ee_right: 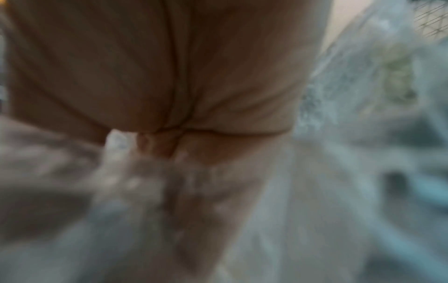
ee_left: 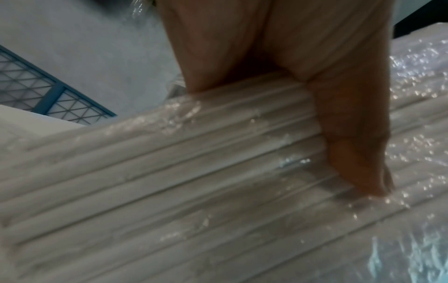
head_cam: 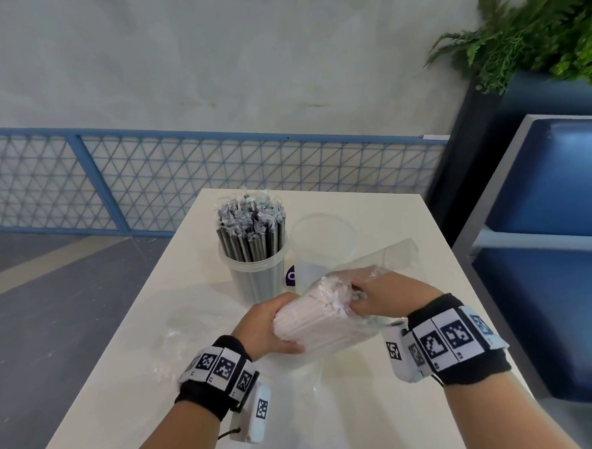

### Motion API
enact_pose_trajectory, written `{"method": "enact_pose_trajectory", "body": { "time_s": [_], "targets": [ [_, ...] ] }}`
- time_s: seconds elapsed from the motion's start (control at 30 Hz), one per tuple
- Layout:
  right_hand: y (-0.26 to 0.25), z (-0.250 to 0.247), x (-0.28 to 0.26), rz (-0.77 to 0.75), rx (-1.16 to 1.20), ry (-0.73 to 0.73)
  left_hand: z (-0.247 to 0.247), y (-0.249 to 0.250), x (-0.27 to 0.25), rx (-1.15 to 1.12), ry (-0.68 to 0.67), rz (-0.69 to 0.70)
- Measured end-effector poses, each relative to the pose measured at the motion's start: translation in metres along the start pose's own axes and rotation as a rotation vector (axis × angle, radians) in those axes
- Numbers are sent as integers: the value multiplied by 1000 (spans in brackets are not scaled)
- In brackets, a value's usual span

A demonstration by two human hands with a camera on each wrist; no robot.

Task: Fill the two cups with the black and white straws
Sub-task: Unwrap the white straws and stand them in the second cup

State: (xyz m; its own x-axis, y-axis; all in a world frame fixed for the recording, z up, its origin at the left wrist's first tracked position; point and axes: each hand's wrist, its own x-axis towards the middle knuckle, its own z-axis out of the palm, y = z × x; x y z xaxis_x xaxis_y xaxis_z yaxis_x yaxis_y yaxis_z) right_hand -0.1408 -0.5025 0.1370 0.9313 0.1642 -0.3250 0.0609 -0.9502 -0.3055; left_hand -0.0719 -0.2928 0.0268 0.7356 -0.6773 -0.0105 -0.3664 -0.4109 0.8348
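On the white table (head_cam: pixel 407 230) I saw the bundle of white straws (head_cam: pixel 320 323) held above the surface, beside the empty cup (head_cam: pixel 315 256) and the cup of black straws (head_cam: pixel 251 256). My left hand (head_cam: pixel 265 325) gripped its near end; my right hand (head_cam: pixel 376 297) clutched its far end.

Your hands hold the straw bundle (head_cam: pixel 320 323) between them; both cups sit just beyond, full cup (head_cam: pixel 256 273) left of empty cup (head_cam: pixel 321 246).

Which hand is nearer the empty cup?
Right. The right hand sits just below the empty cup, gripping the white straws; the left hand holds their lower end, farther away.
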Motion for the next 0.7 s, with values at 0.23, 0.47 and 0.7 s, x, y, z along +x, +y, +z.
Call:
{"method": "enact_pose_trajectory", "body": {
  "time_s": [0.23, 0.47, 0.7],
  "targets": [
    [-13, 7, 9, -19, -54, 124, -3, -3, -1, -3, -1, -9],
    [-24, 21, 23, 55, -34, 333, -11, -9, -3, -53, 36, -27],
    [-14, -13, 9, -26, 192, 647, -21, -19, -7, -101, 89, -62]
  ]
}}
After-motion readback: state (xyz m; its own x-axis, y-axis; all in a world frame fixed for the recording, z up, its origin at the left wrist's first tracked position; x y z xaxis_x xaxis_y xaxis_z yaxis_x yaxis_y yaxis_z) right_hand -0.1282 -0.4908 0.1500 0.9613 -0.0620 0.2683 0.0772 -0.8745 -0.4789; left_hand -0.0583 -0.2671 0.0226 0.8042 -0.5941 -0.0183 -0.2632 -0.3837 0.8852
